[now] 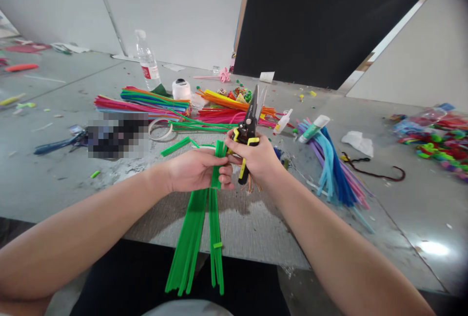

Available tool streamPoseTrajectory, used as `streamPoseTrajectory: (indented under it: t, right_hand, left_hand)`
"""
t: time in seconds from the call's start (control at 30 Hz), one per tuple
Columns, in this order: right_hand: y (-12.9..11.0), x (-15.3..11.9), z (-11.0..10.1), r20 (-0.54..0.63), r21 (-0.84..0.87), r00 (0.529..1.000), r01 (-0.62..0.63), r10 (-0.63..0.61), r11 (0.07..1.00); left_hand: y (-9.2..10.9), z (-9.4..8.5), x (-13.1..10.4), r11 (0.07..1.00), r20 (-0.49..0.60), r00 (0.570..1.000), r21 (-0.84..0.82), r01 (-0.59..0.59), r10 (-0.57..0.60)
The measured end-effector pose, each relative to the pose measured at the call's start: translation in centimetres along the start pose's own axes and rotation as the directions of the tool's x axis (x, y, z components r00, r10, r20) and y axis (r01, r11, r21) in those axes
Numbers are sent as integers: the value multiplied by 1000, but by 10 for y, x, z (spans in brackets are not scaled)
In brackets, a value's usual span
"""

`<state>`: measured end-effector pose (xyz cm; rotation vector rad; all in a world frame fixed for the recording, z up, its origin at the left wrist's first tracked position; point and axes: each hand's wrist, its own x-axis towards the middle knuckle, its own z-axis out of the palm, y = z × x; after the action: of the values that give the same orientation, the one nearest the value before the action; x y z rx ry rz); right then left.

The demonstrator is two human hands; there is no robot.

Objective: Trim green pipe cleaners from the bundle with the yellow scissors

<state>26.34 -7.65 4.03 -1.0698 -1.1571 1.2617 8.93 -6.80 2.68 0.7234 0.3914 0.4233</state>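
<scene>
My left hand [190, 169] is closed around a short, upright bundle of green pipe cleaners [218, 152] above the table. In my right hand [261, 157] is a pair of scissors [250, 123] with black-and-yellow handles, its blades pointing up and away. The fingertips of my right hand reach the side of the green bundle. Below my left hand, long green pipe cleaners [192, 238] lie across the table's front edge, with a small green piece [218, 245] on them. Another short green bunch [176, 147] rests just beyond my left hand.
Coloured pipe cleaners [146, 101] lie in bunches at the back, near a water bottle [147, 62] and a white tape roll [161, 129]. Blue and purple pipe cleaners [334, 174] with a glue tube [314, 128] are at right. A blurred dark object [115, 135] sits at left.
</scene>
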Motion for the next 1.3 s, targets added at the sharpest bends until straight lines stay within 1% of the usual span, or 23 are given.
streamPoseTrajectory:
  t: [0.13,0.27,0.37,0.43,0.5,0.53,0.57,0.63,0.67,0.7,0.73,0.77,0.83,0.93,1.03,1.17,1.3]
  right_hand:
    - [-1,0,0,-3,-3,1000,2,-2,1000]
    - [-3,-3,2,-45,-86,998,39,-43,996]
    - [-5,-3,2,-48,-130,998,43,-49,991]
    - [-9,-2,-2,-30,-185,998,41,-47,982]
    - [-18,0,-9,-18,-316,998,53,-62,947]
    - [-23,1,-13,-16,-419,996,68,-83,905]
    - [-29,1,-18,-15,-545,994,86,-112,834]
    - [-42,1,-28,19,-793,982,130,-189,595]
    - [-47,0,-33,40,-871,979,133,-202,473]
    - [-52,-1,-36,60,-924,979,129,-196,361]
    - [-56,-2,-39,72,-956,981,119,-179,268]
    - [-58,-4,-42,82,-974,984,112,-157,195]
    - [-60,-7,-44,107,-988,988,118,-113,96]
    - [-61,-10,-43,154,-988,987,155,-44,17]
    - [-61,-12,-41,170,-985,985,170,20,-19]
    - [-62,-13,-37,162,-987,985,163,66,-10]
    - [-61,-14,-36,173,-985,980,170,98,40]
  left_hand:
    - [1,-4,-1,1000,47,999,-5,5,-5]
    - [1,-7,-1,998,74,996,17,56,-57]
    - [1,-7,-1,997,75,995,23,69,-71]
    - [1,-8,-2,997,70,995,30,71,-73]
    - [2,-9,-2,997,46,997,46,57,-59]
    - [3,-10,-3,997,26,999,59,40,-41]
    - [4,-10,-3,997,4,1000,75,18,-18]
    - [7,-11,-4,994,-36,999,106,-26,30]
    - [9,-11,-4,992,-52,997,118,-44,51]
    - [10,-12,-4,990,-67,996,127,-58,67]
    - [12,-12,-4,988,-80,993,134,-71,82]
    - [13,-12,-4,987,-91,991,139,-84,97]
    - [16,-12,-4,983,-105,987,146,-108,124]
    - [17,-11,-5,984,-109,986,138,-109,125]
    - [17,-9,-6,990,-117,989,113,-82,95]
    - [18,-9,-6,992,-95,994,122,-43,55]
    - [19,-11,-6,989,-66,998,144,23,-13]
